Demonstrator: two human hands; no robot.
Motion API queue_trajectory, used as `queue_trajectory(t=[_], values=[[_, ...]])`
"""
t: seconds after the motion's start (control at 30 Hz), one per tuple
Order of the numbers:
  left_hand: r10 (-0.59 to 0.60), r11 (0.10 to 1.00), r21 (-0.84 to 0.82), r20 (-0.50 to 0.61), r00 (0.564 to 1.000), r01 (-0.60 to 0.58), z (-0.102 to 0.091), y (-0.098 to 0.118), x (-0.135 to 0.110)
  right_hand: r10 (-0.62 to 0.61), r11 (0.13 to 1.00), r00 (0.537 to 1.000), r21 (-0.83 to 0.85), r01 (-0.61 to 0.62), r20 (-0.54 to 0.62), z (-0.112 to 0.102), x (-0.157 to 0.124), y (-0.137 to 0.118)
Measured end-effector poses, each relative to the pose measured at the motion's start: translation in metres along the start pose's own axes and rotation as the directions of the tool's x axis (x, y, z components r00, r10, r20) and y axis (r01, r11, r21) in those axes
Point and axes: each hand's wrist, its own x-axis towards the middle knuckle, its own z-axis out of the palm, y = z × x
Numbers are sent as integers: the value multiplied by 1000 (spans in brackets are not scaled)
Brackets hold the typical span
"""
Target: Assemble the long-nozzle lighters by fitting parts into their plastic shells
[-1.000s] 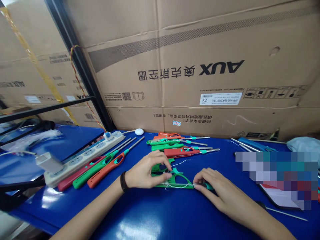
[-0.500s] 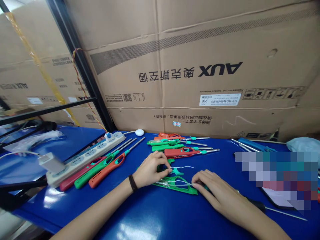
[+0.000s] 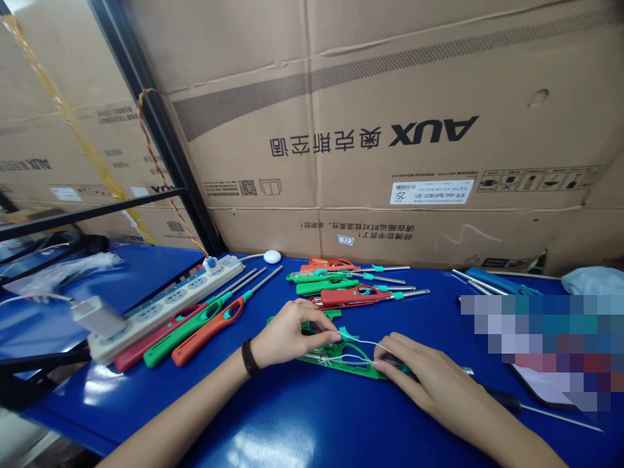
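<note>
A green lighter casing (image 3: 366, 372), opened up with its inside showing, lies on the blue table between my hands. My left hand (image 3: 292, 333) pinches something at the casing's far side, where a thin white wire (image 3: 361, 340) starts at the fingertips. That wire arches across to my right hand (image 3: 414, 364), whose thumb and fingers are closed at the casing's right end; what they grip is mostly hidden. A small teal trigger piece (image 3: 347, 332) sits just right of my left fingertips. Behind it shows another green casing part (image 3: 331, 315).
Behind lie several red, green and orange long lighters (image 3: 353, 297). Three more lighters (image 3: 207, 328) rest beside a white power strip (image 3: 170, 299) on the left. A screwdriver (image 3: 507, 398) is by my right forearm. A large cardboard box (image 3: 341, 78) stands along the back.
The white wire's loose end, pointing right before, now reaches my right hand. My right fingers have lifted slightly and spread around it, while my left hand moved a little.
</note>
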Motion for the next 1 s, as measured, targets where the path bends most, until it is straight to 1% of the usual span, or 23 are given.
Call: queue_trajectory(t=[0.07,0.27,0.4,0.5,0.7,0.9,1.0], values=[[-31,998,-57,18,999,32,2,0,-1,2,1000,1000,5,-2,-3,0,-1,1],[-197,959,-198,56,979,204,6,-2,-1,-14,1000,1000,-5,14,11,1,-1,2],[-241,939,-240,60,969,248,7,-3,-1,-24,1000,1000,-14,24,18,2,-1,4],[-223,945,-235,47,974,228,10,-1,-1,-26,999,999,-20,26,20,2,-1,5],[-124,970,-212,-6,992,120,16,1,-1,-23,999,1000,-27,24,11,3,-1,4],[21,996,-81,-62,998,-26,19,-1,-1,-16,999,1000,-49,17,22,3,-1,3],[18,997,-70,-51,999,-21,18,-2,-2,-8,999,1000,-52,10,26,3,-2,4]])
